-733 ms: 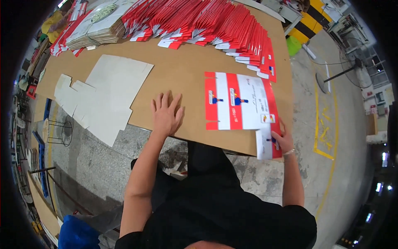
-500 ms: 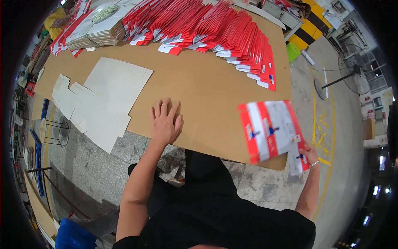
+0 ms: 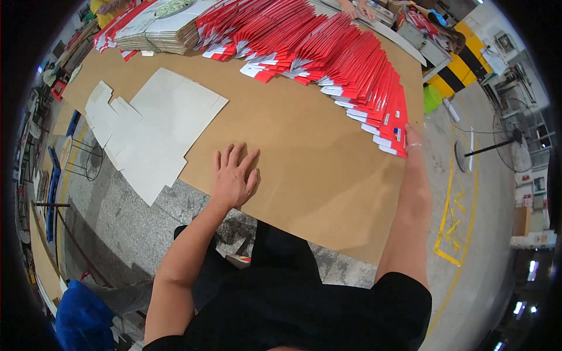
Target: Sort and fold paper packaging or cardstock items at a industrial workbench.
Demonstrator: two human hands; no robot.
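My left hand (image 3: 232, 180) lies flat near the front edge of the brown board, fingers spread, holding nothing. At the right edge my right hand (image 3: 413, 134) grips a flat red-and-white carton (image 3: 400, 137) at the near end of a long row. That row of folded red-and-white cartons (image 3: 351, 70) fans across the back of the table, overlapping, with white flaps toward me. Part of my right fingers is hidden by the carton. A flat die-cut cardboard blank (image 3: 158, 117), pale side up, rests left of my left hand and overhangs the front edge.
The brown board (image 3: 293, 181) covers the table. A tied stack of pale cardboard (image 3: 161, 35) stands at the back left. Another person's hands (image 3: 357, 9) show at the far edge. A green bin (image 3: 432, 98) and a fan (image 3: 492, 143) stand on the floor at the right.
My right hand has carried the carton forward from the front right corner to the near end of the row. My left hand stays flat. Another person's hands have appeared at the back.
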